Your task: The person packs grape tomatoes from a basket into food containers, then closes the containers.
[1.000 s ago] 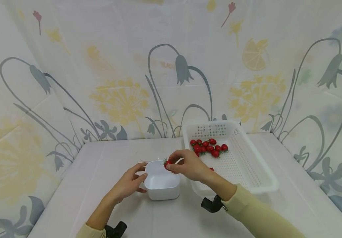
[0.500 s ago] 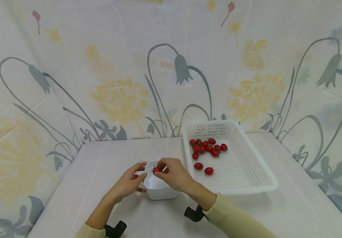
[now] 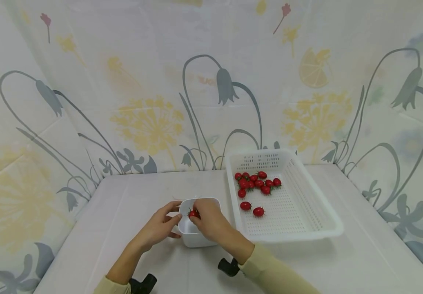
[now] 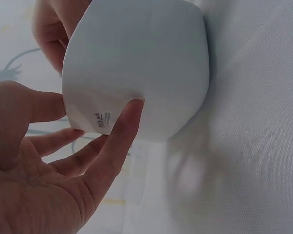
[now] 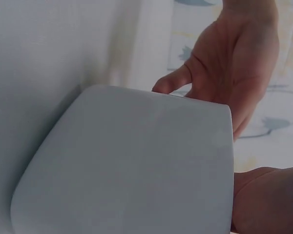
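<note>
Low in the frame, left of centre, the left hand (image 3: pixel 156 229) rests relaxed fingers and thumb against the side of a small white bowl (image 3: pixel 197 237); the right hand (image 3: pixel 211 222) pinches a red cherry tomato (image 3: pixel 193 213) over the bowl's opening; beyond, right of centre, a white perforated basket (image 3: pixel 307 204) holds more tomatoes (image 3: pixel 257 181) on the white table (image 3: pixel 130 196).

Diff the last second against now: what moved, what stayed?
The right hand carried its pinched tomato from the basket side leftward and down into the white bowl, still gripping it. The left hand stayed steadying the bowl; the basket and its tomatoes did not move.
</note>
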`<action>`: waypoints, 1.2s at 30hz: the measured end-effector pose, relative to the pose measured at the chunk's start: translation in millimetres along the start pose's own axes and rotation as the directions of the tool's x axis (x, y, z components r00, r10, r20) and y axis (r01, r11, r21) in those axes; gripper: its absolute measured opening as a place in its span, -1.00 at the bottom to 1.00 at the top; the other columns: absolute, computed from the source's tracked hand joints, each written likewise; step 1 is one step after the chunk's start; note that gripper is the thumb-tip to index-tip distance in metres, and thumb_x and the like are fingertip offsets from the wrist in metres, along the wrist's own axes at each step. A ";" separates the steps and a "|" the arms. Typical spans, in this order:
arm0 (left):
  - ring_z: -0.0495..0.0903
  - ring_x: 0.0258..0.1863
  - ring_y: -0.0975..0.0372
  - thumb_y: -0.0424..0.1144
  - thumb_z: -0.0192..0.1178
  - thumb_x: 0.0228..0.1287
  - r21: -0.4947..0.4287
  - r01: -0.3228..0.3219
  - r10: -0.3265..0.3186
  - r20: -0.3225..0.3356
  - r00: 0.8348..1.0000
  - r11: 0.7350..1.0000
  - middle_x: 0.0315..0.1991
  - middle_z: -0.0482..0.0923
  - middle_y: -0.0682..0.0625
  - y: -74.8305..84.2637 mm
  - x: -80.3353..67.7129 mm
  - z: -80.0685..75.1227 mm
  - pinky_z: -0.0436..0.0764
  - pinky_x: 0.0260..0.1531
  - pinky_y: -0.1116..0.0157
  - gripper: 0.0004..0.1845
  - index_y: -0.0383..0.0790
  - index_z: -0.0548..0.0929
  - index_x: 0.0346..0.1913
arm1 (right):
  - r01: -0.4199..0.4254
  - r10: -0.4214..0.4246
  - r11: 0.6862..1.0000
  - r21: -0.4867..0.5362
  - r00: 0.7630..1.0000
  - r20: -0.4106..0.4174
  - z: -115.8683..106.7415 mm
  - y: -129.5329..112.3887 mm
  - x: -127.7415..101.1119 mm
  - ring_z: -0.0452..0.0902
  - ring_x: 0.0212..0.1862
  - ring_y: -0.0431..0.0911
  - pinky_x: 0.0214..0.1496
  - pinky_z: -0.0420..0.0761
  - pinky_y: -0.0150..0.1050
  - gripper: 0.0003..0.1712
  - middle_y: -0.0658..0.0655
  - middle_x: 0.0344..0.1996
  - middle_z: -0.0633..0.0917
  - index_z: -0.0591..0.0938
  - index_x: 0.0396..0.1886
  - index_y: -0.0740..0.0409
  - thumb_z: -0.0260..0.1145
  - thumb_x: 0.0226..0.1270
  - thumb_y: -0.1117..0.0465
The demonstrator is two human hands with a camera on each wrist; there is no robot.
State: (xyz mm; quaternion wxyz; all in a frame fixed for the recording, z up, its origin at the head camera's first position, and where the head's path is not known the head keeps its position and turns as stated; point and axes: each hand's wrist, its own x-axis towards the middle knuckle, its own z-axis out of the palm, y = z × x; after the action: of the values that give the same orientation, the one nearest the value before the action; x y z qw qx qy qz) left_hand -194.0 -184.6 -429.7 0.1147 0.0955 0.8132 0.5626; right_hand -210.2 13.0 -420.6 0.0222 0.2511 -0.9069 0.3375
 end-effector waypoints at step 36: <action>0.61 0.07 -0.15 -0.34 0.06 0.56 -0.021 -0.007 0.008 0.032 0.999 1.000 0.39 0.31 -0.37 0.9 0.4 -0.4 0.80 -0.30 0.07 -0.55 -0.22 0.36 0.43 | -0.202 0.211 0.976 -0.079 0.969 0.126 19.5 1.5 22.2 0.42 -0.46 -0.14 -0.41 0.50 -0.31 -0.76 0.04 -0.53 0.54 0.60 -0.47 0.22 0.56 0.12 0.38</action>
State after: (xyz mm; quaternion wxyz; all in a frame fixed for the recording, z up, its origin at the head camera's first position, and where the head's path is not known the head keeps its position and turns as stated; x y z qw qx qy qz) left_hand -194.5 -184.5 -428.7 0.1265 0.1062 0.8049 0.5700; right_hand -227.7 -7.9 -431.9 -0.0657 0.1765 -0.9382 0.2903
